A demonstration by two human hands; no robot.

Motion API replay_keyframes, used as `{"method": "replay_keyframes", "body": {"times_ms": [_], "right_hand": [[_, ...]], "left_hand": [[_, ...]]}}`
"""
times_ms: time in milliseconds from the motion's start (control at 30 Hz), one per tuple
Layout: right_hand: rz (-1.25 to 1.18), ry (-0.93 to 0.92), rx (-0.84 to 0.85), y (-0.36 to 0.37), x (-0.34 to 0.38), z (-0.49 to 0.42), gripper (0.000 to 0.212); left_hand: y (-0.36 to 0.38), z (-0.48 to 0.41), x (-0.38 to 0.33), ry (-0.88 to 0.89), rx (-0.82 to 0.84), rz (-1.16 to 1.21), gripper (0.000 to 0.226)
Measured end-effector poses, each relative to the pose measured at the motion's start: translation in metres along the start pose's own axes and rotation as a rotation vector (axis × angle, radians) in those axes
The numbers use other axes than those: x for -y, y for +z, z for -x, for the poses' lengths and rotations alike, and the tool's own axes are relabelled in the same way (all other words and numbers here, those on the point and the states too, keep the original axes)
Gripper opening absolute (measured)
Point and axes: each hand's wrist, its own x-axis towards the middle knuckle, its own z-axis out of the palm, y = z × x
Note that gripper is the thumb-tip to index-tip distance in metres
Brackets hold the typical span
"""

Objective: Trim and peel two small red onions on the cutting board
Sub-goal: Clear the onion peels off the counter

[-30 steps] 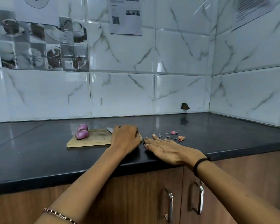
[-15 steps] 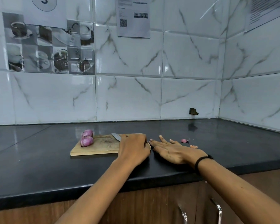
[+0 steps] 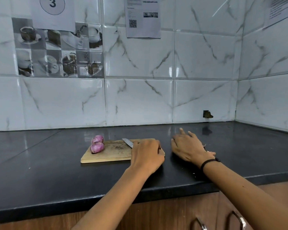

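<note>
Two small peeled red onions (image 3: 97, 147) lie touching each other at the far left corner of the wooden cutting board (image 3: 110, 155). A knife's blade (image 3: 128, 142) points back and left across the board. Its handle is hidden under my left hand (image 3: 146, 155), which is curled over it at the board's right end. To the right of the board, my right hand (image 3: 186, 146) lies on the black counter with its fingers straight and pointing away from me. A few onion peel scraps (image 3: 210, 153) show just past its wrist.
The black counter (image 3: 56, 171) runs left and right to a tiled wall at the back and another wall on the right. A small hole (image 3: 207, 114) marks the back wall near the corner. Wooden cabinet doors with metal handles (image 3: 238, 219) sit below the counter edge.
My right hand has slid right and farther back from the board's edge, over the spot where the peel scraps lay. My left hand stays on the knife. The view has tilted upward.
</note>
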Motion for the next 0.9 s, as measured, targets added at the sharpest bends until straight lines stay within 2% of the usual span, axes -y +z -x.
{"method": "replay_keyframes", "body": {"times_ms": [33,67,133,200,300,500,633,733,900], "right_hand": [[-0.065,-0.059,-0.024,-0.002,0.004,0.001,0.046],[-0.142,-0.092,0.032,-0.007,0.01,0.005,0.046],[-0.221,-0.078,0.242,-0.011,0.02,0.005,0.045],[-0.226,-0.014,0.375,-0.014,0.023,0.0,0.051],[-0.175,0.006,0.455,-0.014,0.023,-0.013,0.058],[-0.189,0.06,0.441,0.006,0.021,-0.044,0.058],[-0.055,0.156,0.401,0.012,0.014,-0.045,0.067],[-0.022,0.244,0.372,0.006,0.015,-0.033,0.075],[-0.015,0.299,0.335,-0.011,0.014,0.002,0.075]], "left_hand": [[0.0,0.0,0.0,0.001,-0.002,-0.004,0.02],[0.0,0.0,0.0,0.003,-0.001,-0.007,0.021],[0.0,-0.001,-0.001,0.008,0.006,-0.015,0.021],[0.0,-0.001,-0.001,0.011,0.01,-0.02,0.021],[0.003,-0.004,0.001,0.004,-0.001,-0.011,0.023],[0.005,-0.006,0.004,-0.018,0.007,0.026,0.021],[0.004,-0.005,0.004,-0.025,-0.002,0.05,0.022],[0.002,-0.005,0.004,-0.039,-0.012,0.05,0.022],[0.0,-0.002,0.002,-0.032,-0.011,0.028,0.024]]}}
